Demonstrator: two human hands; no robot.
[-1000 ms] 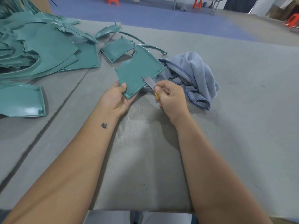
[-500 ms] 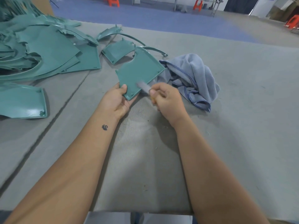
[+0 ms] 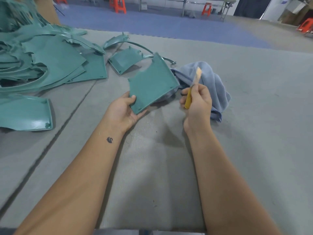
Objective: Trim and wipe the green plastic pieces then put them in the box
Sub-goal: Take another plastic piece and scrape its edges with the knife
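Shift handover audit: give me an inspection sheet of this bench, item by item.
Surface: grey felt-like mat, dark seam at left.
Job's things: green piece held by left hand; yellow-handled knife in right hand, blade blurred; blue cloth crumpled behind.
Clutter: pile of green pieces far left.
Grippers: both hands gripping.
Cables: nothing seen.
Surroundings: blue floor, orange stools.

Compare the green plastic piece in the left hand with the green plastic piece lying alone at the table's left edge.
The held green plastic panel is gripped at its near corner by the left hand and tilted up; the lone green plastic panel lies flat on the table, untouched. The held one's far edge has a curved cutout; the lone one's visible edges look plain. Both are the same teal.
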